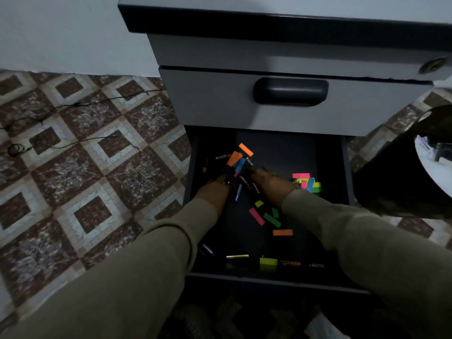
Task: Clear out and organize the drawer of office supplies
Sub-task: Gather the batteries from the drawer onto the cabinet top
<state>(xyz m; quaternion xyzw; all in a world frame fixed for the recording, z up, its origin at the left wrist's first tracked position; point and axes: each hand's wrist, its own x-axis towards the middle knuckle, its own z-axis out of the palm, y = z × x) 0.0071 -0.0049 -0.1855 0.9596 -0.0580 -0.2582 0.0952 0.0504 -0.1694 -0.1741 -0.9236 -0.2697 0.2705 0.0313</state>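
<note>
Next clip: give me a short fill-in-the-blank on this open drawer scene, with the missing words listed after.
1. Both hands, left hand and right hand, reach into the open dark ___.
2. The lone paper strip lying flat nearest the right sleeve is ___.
3. The closed grey drawer above has a dark ___.
4. The pattern-tiled floor carries a thin black ___.

Missing words: drawer; orange; handle; cable
</note>
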